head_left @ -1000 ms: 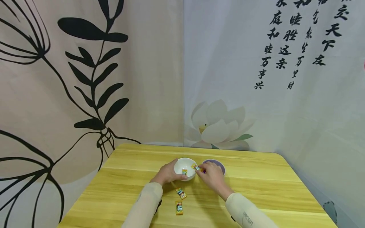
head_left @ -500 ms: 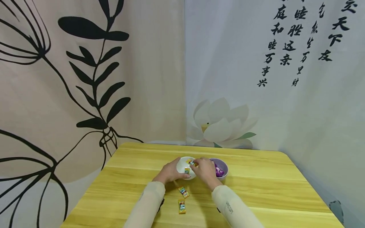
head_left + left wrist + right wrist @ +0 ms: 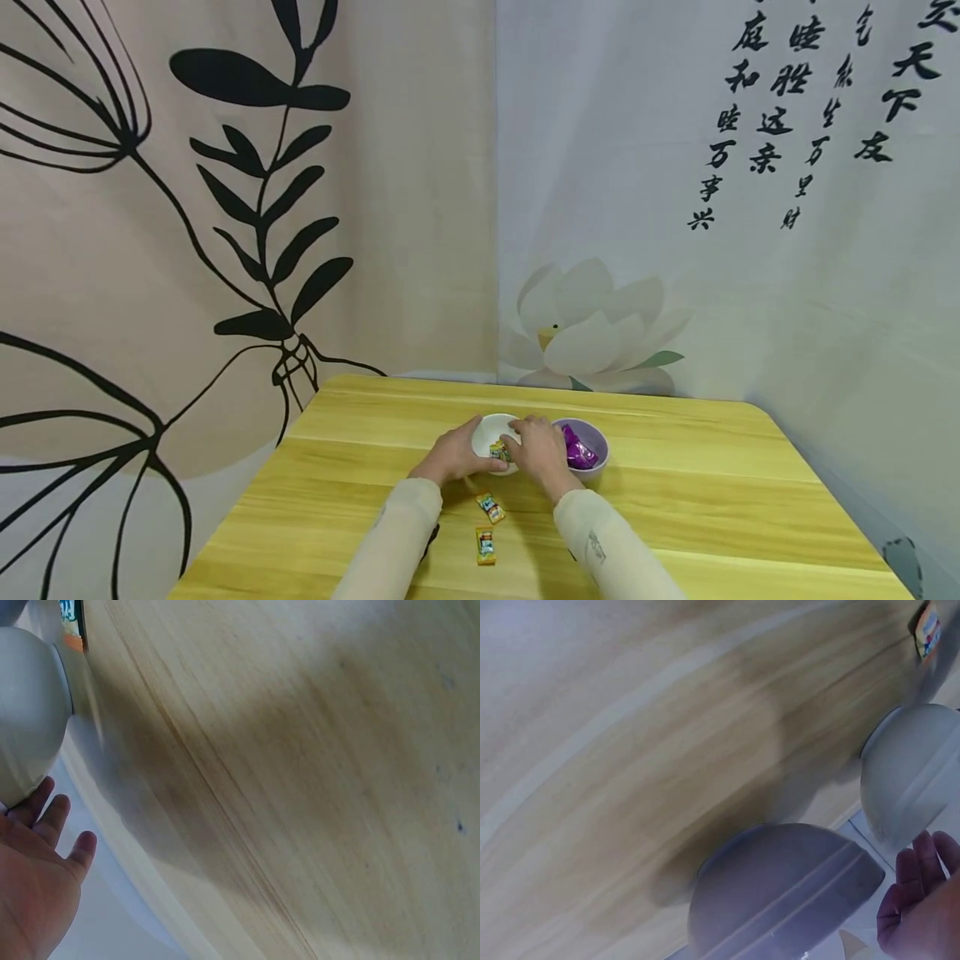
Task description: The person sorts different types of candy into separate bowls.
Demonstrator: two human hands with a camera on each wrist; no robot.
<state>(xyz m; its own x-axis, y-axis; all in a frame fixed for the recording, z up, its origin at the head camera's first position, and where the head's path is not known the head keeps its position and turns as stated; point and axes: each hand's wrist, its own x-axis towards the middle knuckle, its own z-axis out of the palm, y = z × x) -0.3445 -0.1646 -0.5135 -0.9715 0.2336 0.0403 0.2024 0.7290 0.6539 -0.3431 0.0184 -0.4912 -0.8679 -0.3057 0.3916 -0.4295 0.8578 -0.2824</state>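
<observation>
My left hand [image 3: 456, 452] grips a white bowl [image 3: 491, 425] from its left side, the thumb along the front rim. Small yellow-wrapped candies [image 3: 498, 451] lie inside that bowl. Over the bowl's right rim reaches my right hand [image 3: 542, 450], thumb and forefinger apart, no candy visible between them. Two more yellow-wrapped candies, one nearer the bowl [image 3: 491, 507] and one closer to me [image 3: 486, 546], are on the table. In the left wrist view, fingertips touch the white bowl's outside [image 3: 30, 705]. The right wrist view shows relaxed fingers [image 3: 930, 859] beside the white bowl [image 3: 911, 772].
A purple bowl [image 3: 597, 468] stands right of the white one, with a shiny purple-wrapped item [image 3: 577, 450] in it. The wooden table [image 3: 690, 492] runs back to a printed cloth backdrop [image 3: 420, 208].
My right hand moved left from the purple bowl to the white bowl and let a yellow-wrapped candy go inside it. The left hand keeps its hold on the white bowl.
</observation>
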